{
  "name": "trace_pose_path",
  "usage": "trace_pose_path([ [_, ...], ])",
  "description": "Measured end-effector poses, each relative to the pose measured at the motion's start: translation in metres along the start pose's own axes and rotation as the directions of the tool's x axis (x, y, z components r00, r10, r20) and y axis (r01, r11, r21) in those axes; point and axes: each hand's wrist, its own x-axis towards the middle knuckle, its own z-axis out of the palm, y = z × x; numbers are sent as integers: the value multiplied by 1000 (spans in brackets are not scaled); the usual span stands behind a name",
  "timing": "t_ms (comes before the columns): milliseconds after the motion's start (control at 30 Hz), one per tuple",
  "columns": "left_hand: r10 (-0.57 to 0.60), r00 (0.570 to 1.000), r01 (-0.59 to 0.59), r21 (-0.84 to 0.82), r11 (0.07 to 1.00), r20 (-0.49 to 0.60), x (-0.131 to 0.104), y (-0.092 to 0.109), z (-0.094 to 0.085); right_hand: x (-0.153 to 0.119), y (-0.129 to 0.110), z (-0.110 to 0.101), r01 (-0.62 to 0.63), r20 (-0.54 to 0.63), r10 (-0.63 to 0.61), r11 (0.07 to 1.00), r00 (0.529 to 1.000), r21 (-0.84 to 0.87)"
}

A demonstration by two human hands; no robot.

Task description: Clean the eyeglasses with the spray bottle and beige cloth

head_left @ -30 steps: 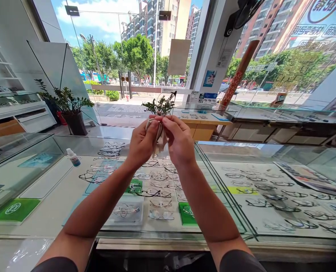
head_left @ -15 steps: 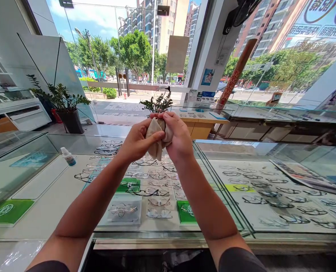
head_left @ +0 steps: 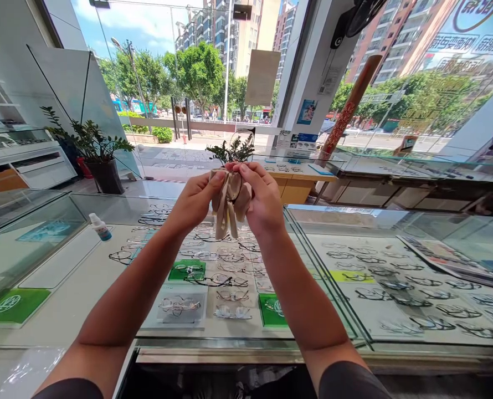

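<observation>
1. Glass counter: spanning the view below the hands; eyeglass frames are lying in rows beneath the bundle, well apart from it.
2. Left hand: clamping on the cloth, thumb pressing near its top edge. Change: half a second ago the thumb was lying lower, across the cloth's front; now it's sitting higher.
3. Right hand: clamping on the bundle's other side, thumb and fingers pinching at the top. Whether they're also gripping the rim, can't tell. Both hands are coming together at the fingertips.
4. Cloth: hanging in loose folds between the hands, above the counter. Change: it was showing as a broad flap; now it's splitting into narrow tails.
5. Spray bottle: standing off to the left, neither hand touching it.
6. Lens-like piece: sitting between the hands, cloth bunching around it, dark rim partly showing. My read: the grip is shifting, handling is continuing, nothing's being released.
</observation>
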Motion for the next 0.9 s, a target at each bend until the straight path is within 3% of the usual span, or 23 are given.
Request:
trace_pose_path([
  [200,-2,995,-1,-36,999,-103,3,-5,-15,6,-9,-15,-37,55,43,994,998,-104],
  [400,23,993,-29,-51,998,-116,2,-2,-14,2,-13,-10,-162,134,174,982,975,-95],
  [700,42,996,-50,-96,994,-80,2,-3,-13,-1,-22,-8,-140,137,158,981,978,-135],
  [900,76,991,-85,-88,992,-106,2,7,-9,-2,-24,-7,-169,144,183,980,972,-109],
])
